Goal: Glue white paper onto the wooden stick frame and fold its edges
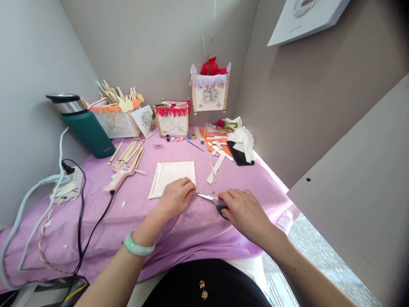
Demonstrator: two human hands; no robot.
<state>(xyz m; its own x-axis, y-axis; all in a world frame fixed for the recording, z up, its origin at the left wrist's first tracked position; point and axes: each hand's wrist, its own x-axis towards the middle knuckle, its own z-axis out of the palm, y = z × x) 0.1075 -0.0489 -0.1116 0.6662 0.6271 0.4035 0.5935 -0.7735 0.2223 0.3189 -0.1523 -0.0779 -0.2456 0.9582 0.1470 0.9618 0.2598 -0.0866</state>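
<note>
My right hand (244, 209) grips the dark handles of a pair of scissors (208, 196), whose blades point left. The blade tips reach the fingertips of my left hand (178, 194). Those fingers are pinched at the near right corner of a white square panel (172, 174) with raised edges, which lies flat on the purple cloth. What the left fingers pinch is too small to make out. A green bangle (139, 245) is on my left wrist.
A glue gun (119, 179) and wooden sticks (129, 151) lie left, near a green tumbler (89, 130) and cables. Decorated boxes (172, 121) stand behind. A paper strip (216, 168), black phone (239, 154) and crumpled tissue (243, 140) lie right.
</note>
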